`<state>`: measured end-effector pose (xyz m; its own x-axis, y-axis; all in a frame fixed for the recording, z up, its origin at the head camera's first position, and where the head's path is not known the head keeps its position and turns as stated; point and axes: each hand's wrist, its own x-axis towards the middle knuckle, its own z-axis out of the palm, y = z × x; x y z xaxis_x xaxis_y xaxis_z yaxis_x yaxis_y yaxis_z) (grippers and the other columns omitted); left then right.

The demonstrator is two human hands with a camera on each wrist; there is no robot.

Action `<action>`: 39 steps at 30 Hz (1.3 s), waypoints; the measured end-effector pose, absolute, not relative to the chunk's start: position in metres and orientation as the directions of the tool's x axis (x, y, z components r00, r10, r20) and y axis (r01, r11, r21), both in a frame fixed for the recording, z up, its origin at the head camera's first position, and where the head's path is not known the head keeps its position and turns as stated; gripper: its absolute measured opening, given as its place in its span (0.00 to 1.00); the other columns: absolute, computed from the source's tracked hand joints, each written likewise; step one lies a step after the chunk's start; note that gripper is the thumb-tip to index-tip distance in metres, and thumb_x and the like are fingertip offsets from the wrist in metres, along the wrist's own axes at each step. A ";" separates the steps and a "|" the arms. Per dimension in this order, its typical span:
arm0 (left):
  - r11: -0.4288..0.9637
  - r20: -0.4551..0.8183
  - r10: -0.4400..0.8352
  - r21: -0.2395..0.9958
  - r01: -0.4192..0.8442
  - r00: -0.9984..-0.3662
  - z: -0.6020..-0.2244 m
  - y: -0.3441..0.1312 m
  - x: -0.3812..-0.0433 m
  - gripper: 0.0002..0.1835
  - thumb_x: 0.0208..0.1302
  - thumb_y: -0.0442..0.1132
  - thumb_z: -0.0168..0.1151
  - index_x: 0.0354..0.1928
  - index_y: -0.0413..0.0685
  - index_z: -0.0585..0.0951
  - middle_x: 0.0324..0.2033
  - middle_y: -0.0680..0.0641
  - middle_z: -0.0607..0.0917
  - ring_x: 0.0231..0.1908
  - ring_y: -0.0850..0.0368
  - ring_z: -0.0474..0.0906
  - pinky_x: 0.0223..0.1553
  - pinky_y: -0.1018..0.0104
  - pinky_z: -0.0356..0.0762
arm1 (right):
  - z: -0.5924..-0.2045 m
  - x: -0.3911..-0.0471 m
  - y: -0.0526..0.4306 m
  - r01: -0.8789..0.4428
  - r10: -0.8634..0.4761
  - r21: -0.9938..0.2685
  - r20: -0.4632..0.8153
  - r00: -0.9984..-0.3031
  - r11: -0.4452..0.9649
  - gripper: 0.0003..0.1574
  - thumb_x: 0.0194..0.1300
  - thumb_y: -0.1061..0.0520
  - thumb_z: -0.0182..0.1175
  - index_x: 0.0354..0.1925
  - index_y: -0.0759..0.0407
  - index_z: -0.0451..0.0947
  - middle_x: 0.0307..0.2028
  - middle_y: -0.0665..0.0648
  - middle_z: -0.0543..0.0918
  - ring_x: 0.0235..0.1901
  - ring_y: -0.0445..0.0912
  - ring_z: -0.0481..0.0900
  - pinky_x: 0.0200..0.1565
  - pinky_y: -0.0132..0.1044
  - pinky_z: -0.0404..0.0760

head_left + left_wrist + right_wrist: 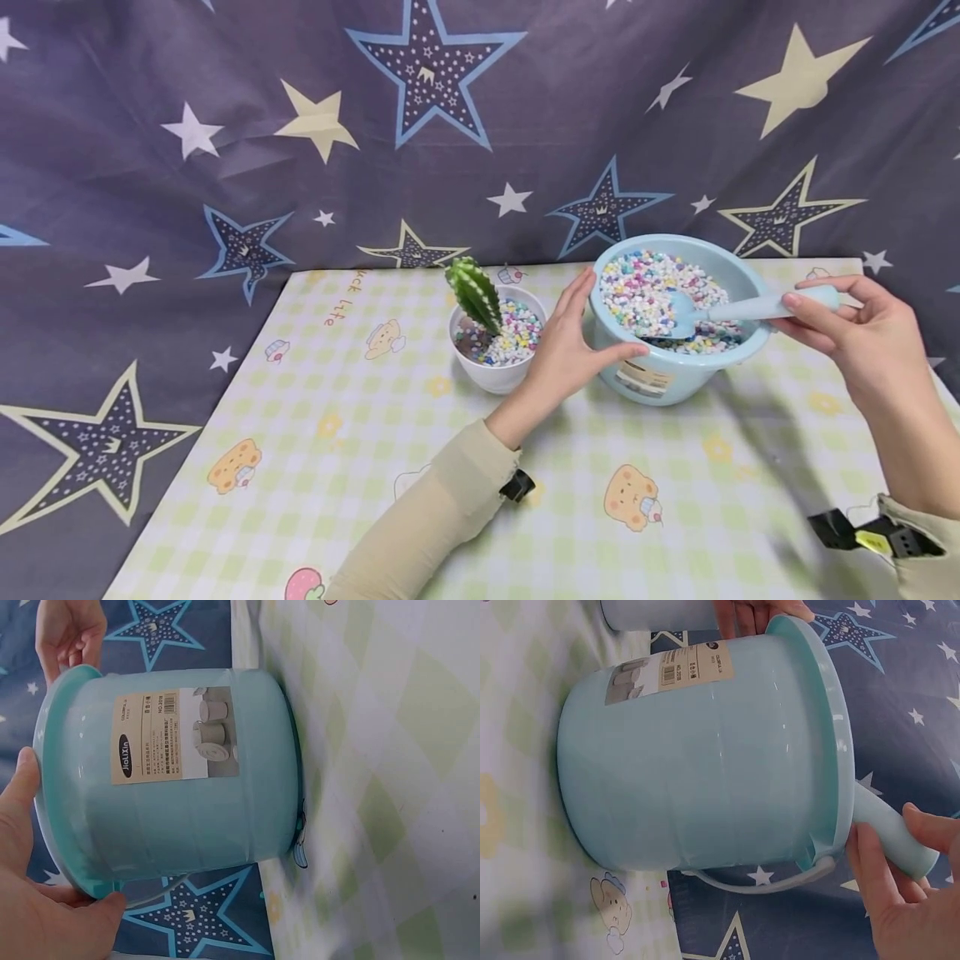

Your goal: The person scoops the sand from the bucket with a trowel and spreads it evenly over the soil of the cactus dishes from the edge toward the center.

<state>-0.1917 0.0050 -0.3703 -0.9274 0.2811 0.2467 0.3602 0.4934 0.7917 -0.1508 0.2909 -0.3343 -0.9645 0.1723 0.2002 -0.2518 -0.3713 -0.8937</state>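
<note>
Holding 1 bucket [688, 379] (left, spread) and 1 perhaps part-buried scoop [742, 309] (right, curled) are 2 hands [567, 350] [870, 333].

A checked desk [570, 525] with a pot and a bucket near its far edge.
The desk wears a green-and-white checked cover [360, 492] printed with cartoon bears [632, 498], yellow flowers [330, 425], a pink strawberry [303, 584] and, toward the far left corner, orange lettering [348, 300]. Directly on it stand two things – a round white pot [495, 377] and, to its right, a larger light blue bucket [693, 379], upright, base down on the checks. Soft shadows [776, 433] fall across the right side.
</note>
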 end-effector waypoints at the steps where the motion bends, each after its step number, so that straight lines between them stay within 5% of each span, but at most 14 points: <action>1: 0.496 0.246 0.281 0.790 0.360 -0.928 -0.370 0.005 -0.192 0.61 0.47 0.57 0.78 0.79 0.55 0.53 0.79 0.58 0.52 0.77 0.52 0.55 0.76 0.51 0.60 | -0.335 -0.150 0.292 -0.250 0.172 -0.893 0.199 -0.965 -0.374 0.12 0.61 0.79 0.58 0.39 0.68 0.80 0.33 0.57 0.90 0.32 0.45 0.91 0.37 0.34 0.88; 39: 0.522 0.239 0.296 0.770 0.366 -0.925 -0.368 0.001 -0.192 0.60 0.48 0.58 0.78 0.79 0.52 0.53 0.79 0.57 0.52 0.77 0.52 0.56 0.76 0.51 0.60 | -0.343 -0.143 0.314 -0.273 0.221 -0.766 0.174 -0.960 -0.582 0.12 0.65 0.80 0.51 0.40 0.74 0.79 0.36 0.64 0.88 0.32 0.52 0.91 0.37 0.42 0.89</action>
